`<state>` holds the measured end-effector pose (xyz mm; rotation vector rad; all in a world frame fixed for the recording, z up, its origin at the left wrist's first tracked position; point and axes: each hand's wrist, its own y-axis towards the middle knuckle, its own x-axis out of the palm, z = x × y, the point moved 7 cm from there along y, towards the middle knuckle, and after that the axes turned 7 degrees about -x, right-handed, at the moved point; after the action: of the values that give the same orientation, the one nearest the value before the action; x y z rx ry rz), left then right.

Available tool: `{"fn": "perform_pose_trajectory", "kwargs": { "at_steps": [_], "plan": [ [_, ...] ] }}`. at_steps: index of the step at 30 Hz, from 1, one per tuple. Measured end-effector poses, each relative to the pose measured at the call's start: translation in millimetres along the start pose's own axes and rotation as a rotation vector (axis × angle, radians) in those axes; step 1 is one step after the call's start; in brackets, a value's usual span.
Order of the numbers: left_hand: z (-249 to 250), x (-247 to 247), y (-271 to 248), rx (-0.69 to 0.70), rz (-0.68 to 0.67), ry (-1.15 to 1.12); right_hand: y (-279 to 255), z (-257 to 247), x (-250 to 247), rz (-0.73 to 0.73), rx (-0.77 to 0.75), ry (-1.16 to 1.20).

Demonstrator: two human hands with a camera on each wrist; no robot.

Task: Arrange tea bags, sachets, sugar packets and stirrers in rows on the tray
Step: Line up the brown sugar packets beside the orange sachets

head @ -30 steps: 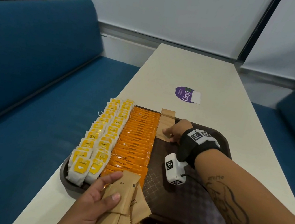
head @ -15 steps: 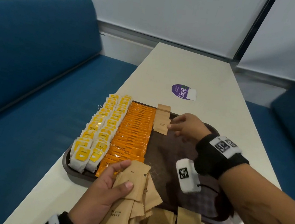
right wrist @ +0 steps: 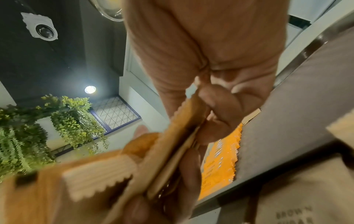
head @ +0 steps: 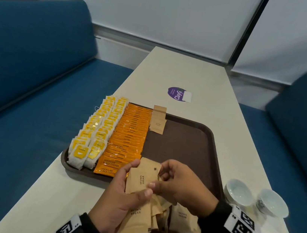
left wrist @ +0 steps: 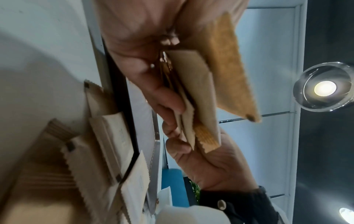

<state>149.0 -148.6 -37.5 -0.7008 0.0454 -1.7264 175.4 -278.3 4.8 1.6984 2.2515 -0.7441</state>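
Observation:
A brown tray (head: 194, 142) holds two rows of yellow-tagged tea bags (head: 95, 132) at its left, a row of orange coffee sachets (head: 127, 142) beside them, and a few brown sugar packets (head: 158, 121) at the far edge. Over the tray's near edge my left hand (head: 130, 180) grips a stack of brown sugar packets (head: 141, 180), thumb across the top one. My right hand (head: 159, 180) pinches the right edge of a packet in that stack. The right wrist view shows its fingers (right wrist: 216, 113) curled on the packet edge (right wrist: 182, 121).
More loose brown sugar packets (head: 183, 217) lie on the white table in front of the tray. Two white cups (head: 240, 191) stand to the right of the tray. A purple sticker (head: 179, 94) lies beyond it. Blue benches flank the table.
My right hand has drawn back from the far sugar packets to the stack in my left hand. The left hand has raised the stack slightly toward the middle.

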Motion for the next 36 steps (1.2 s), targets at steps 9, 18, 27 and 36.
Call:
{"fn": "perform_pose_trajectory", "kwargs": {
  "at_steps": [9,18,27,36],
  "plan": [
    [-6,-7,2,-0.002,-0.006,0.071,0,-5,-4,-0.001,-0.070,-0.150],
    [-5,-4,5,0.019,-0.049,0.225,17,-36,-1,-0.264,-0.140,-0.527],
    [5,-32,19,-0.002,-0.011,0.074,83,-27,-72,0.086,0.012,-0.064],
    [7,-42,26,0.048,-0.076,0.107,164,38,-67,0.192,0.462,0.107]
  ]
}}
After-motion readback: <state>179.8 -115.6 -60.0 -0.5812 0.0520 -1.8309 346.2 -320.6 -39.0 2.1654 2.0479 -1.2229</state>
